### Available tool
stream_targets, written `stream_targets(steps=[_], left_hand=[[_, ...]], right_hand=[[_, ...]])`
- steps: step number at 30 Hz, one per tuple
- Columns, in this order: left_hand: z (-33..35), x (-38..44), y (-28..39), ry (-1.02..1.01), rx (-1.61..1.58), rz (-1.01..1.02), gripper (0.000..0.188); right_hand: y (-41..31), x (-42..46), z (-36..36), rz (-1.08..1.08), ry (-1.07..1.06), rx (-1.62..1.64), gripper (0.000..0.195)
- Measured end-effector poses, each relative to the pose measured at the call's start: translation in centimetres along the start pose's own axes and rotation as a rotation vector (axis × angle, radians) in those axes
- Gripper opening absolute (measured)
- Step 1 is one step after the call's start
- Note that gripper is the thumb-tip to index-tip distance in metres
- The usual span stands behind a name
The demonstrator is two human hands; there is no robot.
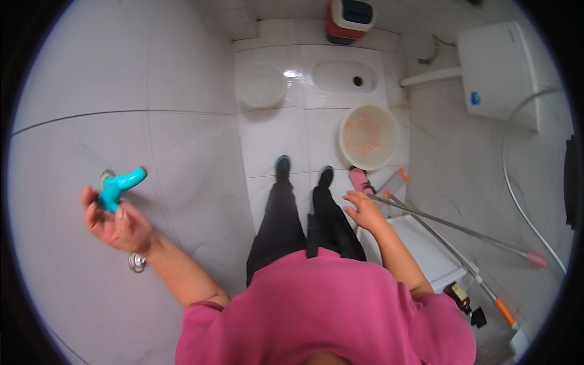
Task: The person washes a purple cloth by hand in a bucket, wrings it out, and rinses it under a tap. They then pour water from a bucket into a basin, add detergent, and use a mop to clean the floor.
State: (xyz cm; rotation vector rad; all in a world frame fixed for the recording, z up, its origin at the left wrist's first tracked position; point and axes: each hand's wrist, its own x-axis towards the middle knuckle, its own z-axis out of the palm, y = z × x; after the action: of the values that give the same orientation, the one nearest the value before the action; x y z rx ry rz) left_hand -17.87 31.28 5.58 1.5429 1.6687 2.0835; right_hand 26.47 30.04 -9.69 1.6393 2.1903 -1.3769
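Observation:
My left hand (119, 226) is raised beside a turquoise tap (119, 187) mounted on the tiled wall at the left. Its fingers are spread and curled around the tap's lower end; whether they touch it is hard to tell. A round metal fitting (136, 263) sits on the wall below my wrist. My right hand (363, 211) hangs over the floor with its fingers apart and nothing in it. Close to it are a pink brush head (360, 179) on a metal handle (438, 220) and, beyond that, a round whitish basin (369, 137) with an orange pattern inside.
A squat toilet pan (335, 76) is set in the far floor, with a whitish round tub (261, 85) left of it and a lidded red bin (347, 27) behind. A mop with an orange grip (504, 312) leans over a white lid (426, 246). A white cistern (497, 73) and hose (510, 182) hang right.

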Motion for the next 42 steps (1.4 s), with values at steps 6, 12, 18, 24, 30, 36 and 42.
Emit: stream_targets(steps=[6,12,18,24,30,36,42], left_hand=[[0.3,-0.5,3.2,-0.297,0.985,0.071,0.039],[-1.0,-0.5,3.2,0.08,0.535,-0.52,0.043],[-1.2,-0.2,4.1,-0.025,0.418,-0.468,0.047],[-0.8,-1.9,4.1,0.067,0.364,-0.367,0.049],[-0.4,-2.0,3.3,0.076,0.149,-0.356,0.047],[0.6,-1.4,4.2,0.129,-0.014,-0.45,0.04],[2.6,-0.9,4.5,0.206,-0.044,-0.548,0.036]], right_hand=[[3.3,-1.4,-0.5,0.121,0.016,0.102,0.031],[4.5,-1.7,-1.6,0.07,0.122,0.124,0.028],[4.7,-1.9,-3.1,0.028,0.148,0.145,0.029],[8.9,-2.6,-2.3,-0.036,0.177,0.029,0.028],[11.2,-3.1,2.5,0.227,0.022,0.204,0.027],[11.6,-4.6,9.2,0.225,-0.082,0.162,0.028],[11.1,-3.5,11.5,0.357,-0.203,0.014,0.036]])
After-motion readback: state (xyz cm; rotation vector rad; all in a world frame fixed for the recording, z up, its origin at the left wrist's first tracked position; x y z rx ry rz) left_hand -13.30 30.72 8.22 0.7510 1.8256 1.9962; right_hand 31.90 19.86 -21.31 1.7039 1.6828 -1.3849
